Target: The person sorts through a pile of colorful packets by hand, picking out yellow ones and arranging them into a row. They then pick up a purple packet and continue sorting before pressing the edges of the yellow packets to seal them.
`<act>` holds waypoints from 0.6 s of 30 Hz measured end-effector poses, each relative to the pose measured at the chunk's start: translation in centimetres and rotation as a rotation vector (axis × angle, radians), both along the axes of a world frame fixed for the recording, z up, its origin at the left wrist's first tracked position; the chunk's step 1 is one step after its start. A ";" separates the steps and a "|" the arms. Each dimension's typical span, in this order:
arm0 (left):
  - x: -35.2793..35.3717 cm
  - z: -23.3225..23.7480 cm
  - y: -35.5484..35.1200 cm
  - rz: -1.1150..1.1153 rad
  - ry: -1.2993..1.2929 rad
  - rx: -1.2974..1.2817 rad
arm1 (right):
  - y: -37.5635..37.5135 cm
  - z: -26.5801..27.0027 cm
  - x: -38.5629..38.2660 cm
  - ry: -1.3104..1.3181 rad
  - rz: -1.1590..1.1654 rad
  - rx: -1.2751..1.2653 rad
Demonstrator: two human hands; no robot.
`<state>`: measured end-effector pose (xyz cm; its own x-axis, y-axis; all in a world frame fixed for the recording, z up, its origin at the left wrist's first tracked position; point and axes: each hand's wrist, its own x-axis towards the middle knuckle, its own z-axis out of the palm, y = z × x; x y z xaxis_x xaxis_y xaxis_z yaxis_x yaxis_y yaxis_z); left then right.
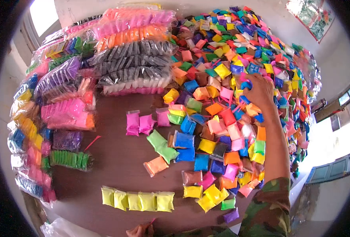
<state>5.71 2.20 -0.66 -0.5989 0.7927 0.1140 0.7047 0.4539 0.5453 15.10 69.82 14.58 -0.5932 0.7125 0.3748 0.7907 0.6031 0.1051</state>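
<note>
My right hand (261, 90) reaches into the big heap of small coloured clay-like packets (238, 51), its fingers curled around a blue packet (246, 84). Other blue, pink and orange packets lie close beside those fingers. At the bottom edge my left hand (141, 230) is partly cut off; its closed fingers have a thin pinkish-red stick (153, 220) poking up from them. Just above that hand, several pale yellow packets (137, 201) lie side by side in a row on the brown table (115, 162).
Clear bags of packets sorted by colour are stacked at the left and back, including black (133, 61), pink (66, 112) and green (70, 158) ones. A pink stick (92, 142) lies on the table. Loose packets, such as light green ones (162, 147), spread from the heap's front.
</note>
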 end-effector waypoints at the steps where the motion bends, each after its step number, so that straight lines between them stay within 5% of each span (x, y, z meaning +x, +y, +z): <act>1: 0.0 -0.1 -0.1 -0.002 0.011 -0.026 | 0.4 0.2 0.7 -0.004 -0.031 0.005; 18: -0.3 2.1 1.4 0.006 -0.094 0.061 | 2.0 1.8 10.9 0.389 -0.179 -0.113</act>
